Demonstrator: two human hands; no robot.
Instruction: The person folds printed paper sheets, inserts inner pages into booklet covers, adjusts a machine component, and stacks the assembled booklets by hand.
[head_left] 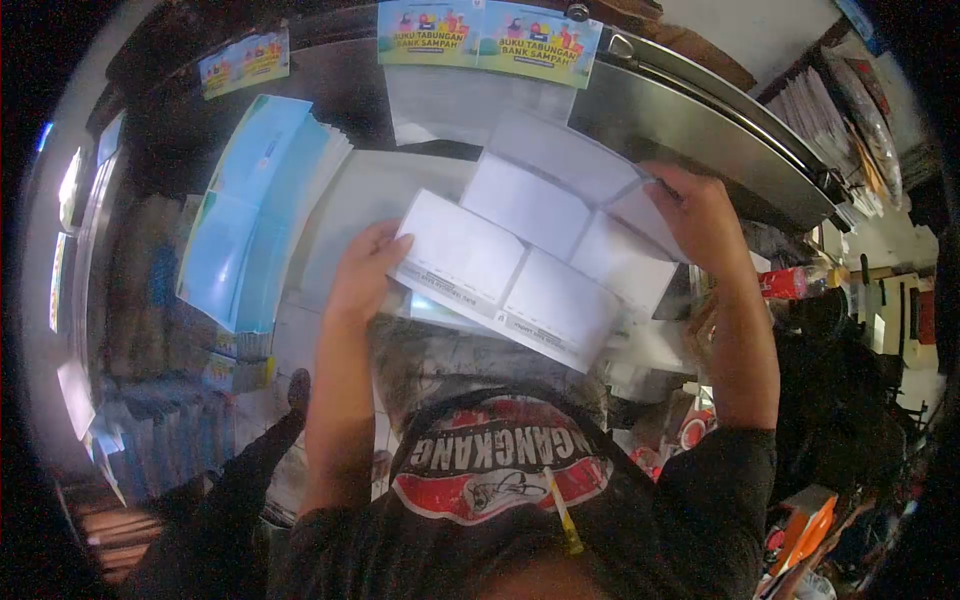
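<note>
My left hand [366, 268] pinches the left corner of a large printed sheet [545, 240], with its thumb on top. The sheet is white with grey-lined panels and printed text along its near edge. At the far right of the sheet, my right hand [693, 205] has its fingers closed on the edge. The sheet is tilted in front of my chest. Left of my left hand stands a thick stack of blue-covered sheets [245, 215], its white page edges facing right.
Printed covers [490, 42] lie at the back on a dark metal surface [700, 120]. Another cover [245, 62] is at the back left. A bottle with a red label [790, 282] is at the right. Stacked papers [815, 115] stand at the back right.
</note>
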